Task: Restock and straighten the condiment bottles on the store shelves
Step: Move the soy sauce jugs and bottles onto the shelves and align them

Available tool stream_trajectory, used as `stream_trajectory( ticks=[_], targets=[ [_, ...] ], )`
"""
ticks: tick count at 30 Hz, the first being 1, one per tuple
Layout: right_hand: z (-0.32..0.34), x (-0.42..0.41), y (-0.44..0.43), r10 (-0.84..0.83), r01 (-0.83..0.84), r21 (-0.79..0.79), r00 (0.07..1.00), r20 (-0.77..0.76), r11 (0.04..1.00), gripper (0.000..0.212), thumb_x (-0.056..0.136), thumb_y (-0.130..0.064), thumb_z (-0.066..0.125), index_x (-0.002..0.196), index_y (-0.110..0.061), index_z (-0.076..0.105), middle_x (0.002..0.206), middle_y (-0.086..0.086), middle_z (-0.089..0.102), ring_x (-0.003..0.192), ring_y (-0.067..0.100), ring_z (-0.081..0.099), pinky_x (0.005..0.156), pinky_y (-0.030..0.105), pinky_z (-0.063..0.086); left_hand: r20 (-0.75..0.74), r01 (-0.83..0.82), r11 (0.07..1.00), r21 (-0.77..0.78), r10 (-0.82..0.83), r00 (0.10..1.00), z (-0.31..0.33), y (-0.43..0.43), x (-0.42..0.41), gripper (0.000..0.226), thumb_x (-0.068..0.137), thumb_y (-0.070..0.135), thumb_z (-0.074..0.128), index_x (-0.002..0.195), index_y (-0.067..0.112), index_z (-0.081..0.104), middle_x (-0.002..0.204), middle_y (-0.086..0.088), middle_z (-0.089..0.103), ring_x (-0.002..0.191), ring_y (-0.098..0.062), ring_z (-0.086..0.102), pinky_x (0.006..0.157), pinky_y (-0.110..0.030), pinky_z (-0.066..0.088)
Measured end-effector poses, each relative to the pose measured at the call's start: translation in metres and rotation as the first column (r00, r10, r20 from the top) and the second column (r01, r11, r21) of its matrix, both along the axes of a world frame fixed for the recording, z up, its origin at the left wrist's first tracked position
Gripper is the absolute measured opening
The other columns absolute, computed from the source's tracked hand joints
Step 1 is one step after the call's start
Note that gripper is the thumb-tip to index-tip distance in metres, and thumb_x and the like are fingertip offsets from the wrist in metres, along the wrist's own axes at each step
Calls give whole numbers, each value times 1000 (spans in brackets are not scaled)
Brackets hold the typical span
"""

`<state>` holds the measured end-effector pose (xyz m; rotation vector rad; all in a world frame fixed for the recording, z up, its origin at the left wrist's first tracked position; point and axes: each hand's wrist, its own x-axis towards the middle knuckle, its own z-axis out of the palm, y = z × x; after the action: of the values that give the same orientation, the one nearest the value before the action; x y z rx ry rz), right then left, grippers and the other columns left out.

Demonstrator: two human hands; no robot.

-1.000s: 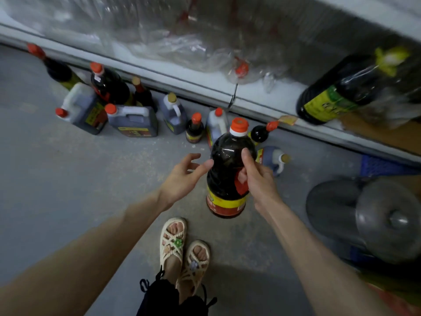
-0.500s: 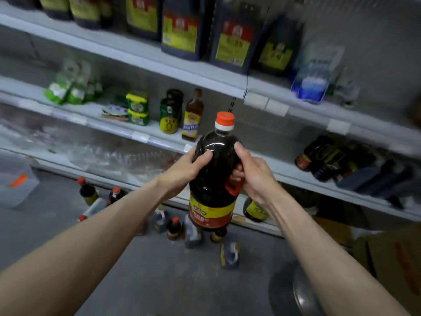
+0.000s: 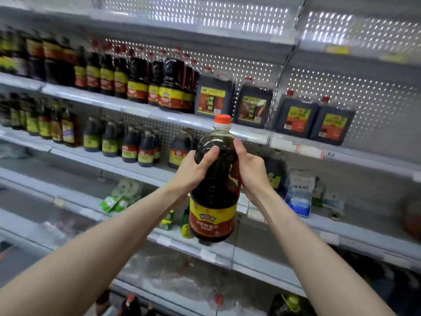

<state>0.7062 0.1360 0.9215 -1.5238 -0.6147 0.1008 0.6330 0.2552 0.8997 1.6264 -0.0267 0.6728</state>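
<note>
Fingers: both thumbs lie on the shoulder of the dark bottle; the other fingers curl behind it.
Hands: left hand and right hand grip it upright, in mid-air before the shelves.
Shelves: white tiers; shelved bottles in rows, square jugs at right.
Back wall: lit perforated panel.

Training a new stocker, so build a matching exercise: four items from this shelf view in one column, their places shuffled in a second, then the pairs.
1 square jugs
2 green packets
3 large bottle
4 blue-and-white bag

A gripped by left hand and right hand
B just right of the right hand
C standing above the orange cap
D just left of the left hand

Pairs: 1-C, 2-D, 3-A, 4-B
</note>
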Motion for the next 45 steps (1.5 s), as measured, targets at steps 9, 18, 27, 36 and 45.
stream_trajectory(
  ticks=[9,18,27,36,45],
  targets=[
    [83,-23,104,35,-61,229,993,117,972,86,63,-74,69,87,8,68,77,17,60,72,23,56,71,38,45,185,-8,1000,17,5,983,66,106,-19,75,79,76,48,135,27,48,129,0,62,121,-17,58,101,-41,46],
    [101,-35,271,-36,-21,292,981,189,956,128,43,-90,64,95,25,50,102,39,60,76,23,53,84,52,51,212,-11,1000,7,9,977,89,268,-27,84,69,86,50,128,25,55,120,-3,67,111,-21,64,98,-49,50],
    [126,-13,404,-94,12,301,961,260,954,126,51,-91,61,96,26,47,95,43,57,74,21,49,72,37,40,213,1,997,73,-17,977,123,405,-8,73,76,79,48,118,21,59,115,-1,67,108,-17,64,89,-31,53],
    [152,41,479,-51,-41,291,952,303,956,115,53,-83,68,97,23,55,104,39,59,80,28,59,81,49,51,269,-32,997,64,14,963,149,480,48,63,74,67,44,114,20,60,102,11,67,92,3,63,67,-7,48],
    [183,122,527,-70,-44,304,932,355,952,88,69,-70,68,85,16,62,91,30,67,77,28,65,82,51,54,332,18,997,75,-41,942,176,530,131,60,79,66,51,118,22,59,113,-1,69,102,-12,67,80,-24,56]
  ],
)
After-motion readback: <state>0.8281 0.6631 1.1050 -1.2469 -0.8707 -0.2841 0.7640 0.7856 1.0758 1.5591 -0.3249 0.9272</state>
